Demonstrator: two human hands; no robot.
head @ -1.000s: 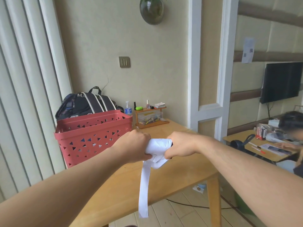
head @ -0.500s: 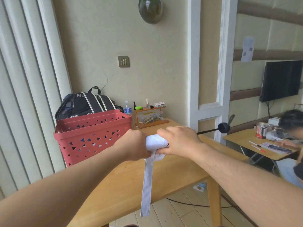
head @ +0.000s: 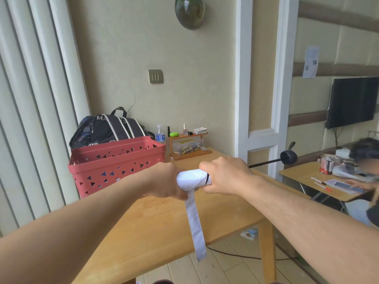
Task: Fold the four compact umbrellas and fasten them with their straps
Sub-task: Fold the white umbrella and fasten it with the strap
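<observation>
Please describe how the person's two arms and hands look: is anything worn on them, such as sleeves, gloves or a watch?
Both forearms are bare as far as the picture shows; no sleeve edge is in view. The left hand and the right hand wear no gloves. No watch, bracelet or ring shows on the visible wrists and fingers. The right forearm has fine hair on it.

On the black backpack (head: 108,129) behind the red basket (head: 117,162) you can read only fragments: white letters "MA" near the top, with the rest of that word hidden, and "TED" low on its left side above the basket's rim. The printing on the water bottle's label (head: 160,137) is too small for you to read.
</observation>
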